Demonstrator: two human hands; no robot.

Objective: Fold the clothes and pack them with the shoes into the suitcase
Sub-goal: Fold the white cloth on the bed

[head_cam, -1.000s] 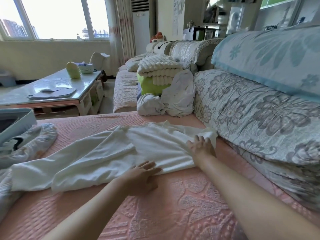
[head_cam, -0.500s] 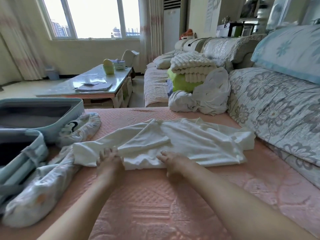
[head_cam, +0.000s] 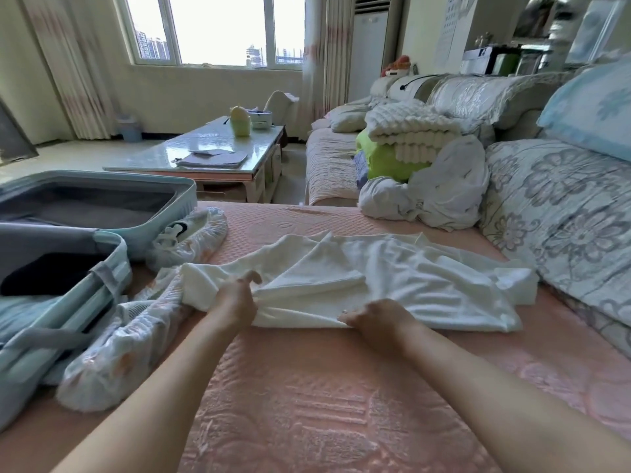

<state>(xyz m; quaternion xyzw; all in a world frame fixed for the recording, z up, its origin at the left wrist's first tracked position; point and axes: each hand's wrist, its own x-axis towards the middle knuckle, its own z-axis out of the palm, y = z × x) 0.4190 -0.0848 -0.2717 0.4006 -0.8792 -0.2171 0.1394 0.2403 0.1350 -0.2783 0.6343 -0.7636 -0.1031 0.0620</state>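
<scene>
Bright window (head_cam: 218,29), curtains (head_cam: 68,63), glass-topped coffee table (head_cam: 208,155), perhaps air conditioner (head_cam: 370,46)

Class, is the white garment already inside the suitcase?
No, the white garment lies on the pink cover beside the open suitcase.

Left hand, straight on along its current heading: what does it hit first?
The left hand grips the white garment; straight on it meets more of that garment's folds, then probably the pink cover.

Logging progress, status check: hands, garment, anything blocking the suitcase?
Both gripping: left hand, right hand on white garment near edge. Open suitcase at left. In between, patterned cloth.
</scene>
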